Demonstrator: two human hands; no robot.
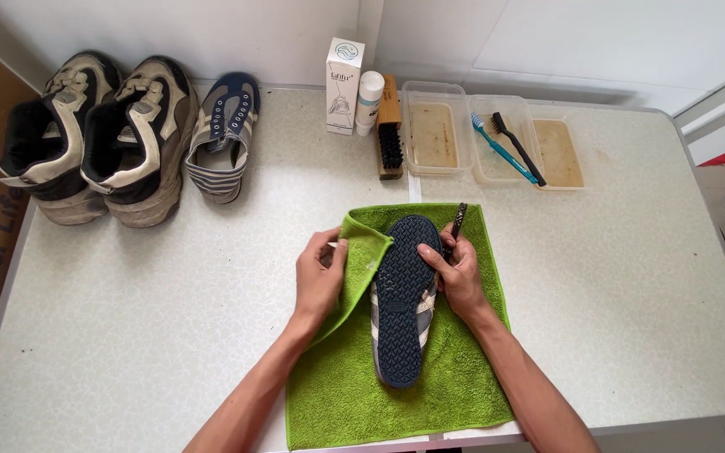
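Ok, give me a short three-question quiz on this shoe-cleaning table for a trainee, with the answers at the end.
1. True or false: the shoe between the hands lies sole up on the green towel.
2. Which hand grips the thin dark brush? A) left hand B) right hand C) neither
3. Fill in: the left hand presses a fold of the ______ against the shoe's side.

Key
1. True: the dark treaded sole faces the camera.
2. B: the right hand holds the brush while steadying the shoe.
3. Green towel.
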